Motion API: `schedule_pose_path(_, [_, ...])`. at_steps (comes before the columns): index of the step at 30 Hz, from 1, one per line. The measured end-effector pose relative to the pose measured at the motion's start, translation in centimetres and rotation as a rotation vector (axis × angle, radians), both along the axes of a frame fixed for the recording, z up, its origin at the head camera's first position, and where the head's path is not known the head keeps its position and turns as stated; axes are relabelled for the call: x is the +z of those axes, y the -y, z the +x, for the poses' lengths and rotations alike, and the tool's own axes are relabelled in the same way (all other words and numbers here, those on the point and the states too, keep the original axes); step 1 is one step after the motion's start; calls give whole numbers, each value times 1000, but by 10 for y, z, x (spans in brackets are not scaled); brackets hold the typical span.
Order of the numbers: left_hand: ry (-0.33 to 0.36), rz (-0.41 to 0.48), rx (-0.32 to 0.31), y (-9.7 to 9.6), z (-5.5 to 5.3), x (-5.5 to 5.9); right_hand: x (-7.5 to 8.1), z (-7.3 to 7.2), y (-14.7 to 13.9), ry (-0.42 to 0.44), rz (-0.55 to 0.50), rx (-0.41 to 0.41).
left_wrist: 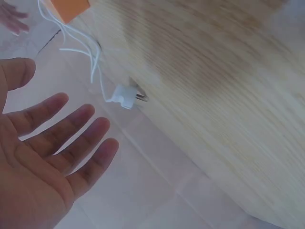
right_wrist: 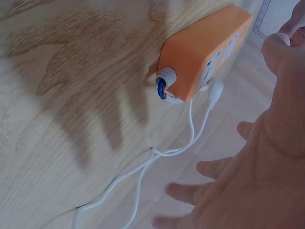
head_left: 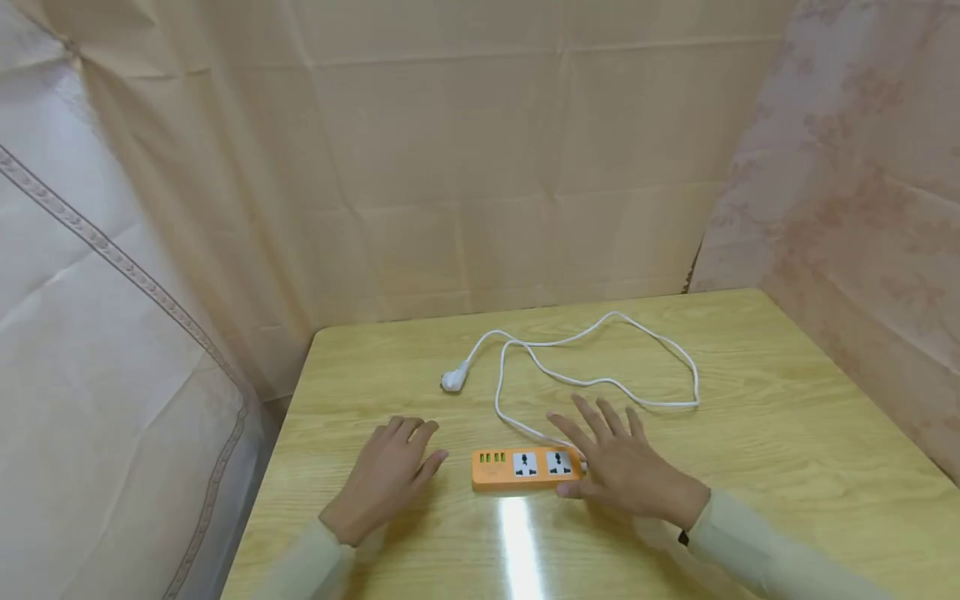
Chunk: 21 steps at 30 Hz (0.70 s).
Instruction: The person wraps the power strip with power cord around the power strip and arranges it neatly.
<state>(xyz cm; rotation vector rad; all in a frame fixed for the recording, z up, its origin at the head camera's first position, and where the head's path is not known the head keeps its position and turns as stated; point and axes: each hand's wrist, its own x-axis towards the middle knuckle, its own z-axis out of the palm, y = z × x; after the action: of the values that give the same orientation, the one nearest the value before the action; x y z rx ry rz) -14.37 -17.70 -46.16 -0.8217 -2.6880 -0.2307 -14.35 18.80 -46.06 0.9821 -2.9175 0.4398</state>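
Note:
An orange power strip [head_left: 495, 479] lies on the table, with two white sockets and several small USB ports on top. Its white cord [head_left: 585, 382] loops behind it and ends at a white plug [head_left: 453, 380]. At the strip's cord end, blue and dark inner wires [right_wrist: 162, 89] show beside a white ribbed collar [right_wrist: 167, 76]. My right hand [head_left: 626, 471], fingers spread, hovers by that end; the right wrist view shows it apart from the strip. To the left of the strip, my left hand [head_left: 390, 475] holds nothing, its fingers relaxed.
The wooden table [head_left: 360, 367] has a beige curtain [head_left: 450, 167] behind it. Pale cloth [head_left: 112, 375] hangs at the left, and a flowered cloth [head_left: 862, 208] at the right. Light glares off the tabletop in front of the strip.

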Motion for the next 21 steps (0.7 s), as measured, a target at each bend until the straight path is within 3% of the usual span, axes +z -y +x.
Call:
schedule_pose_path(4, [5, -10, -13, -10, 0, 1, 0, 0, 3, 24, 0, 7])
schedule_pose_path(11, [-10, -29, -65, -31, -3, -2, -1, -2, 8, -52, -25, 29])
schedule_pose_path(14, [-11, -42, -79, -39, -2, -5, -1, -2, 9, -42, -13, 45])
schedule_pose_path(21, [74, -70, -98, -55, 1, -7, -5, -2, 7, -23, 3, 35])
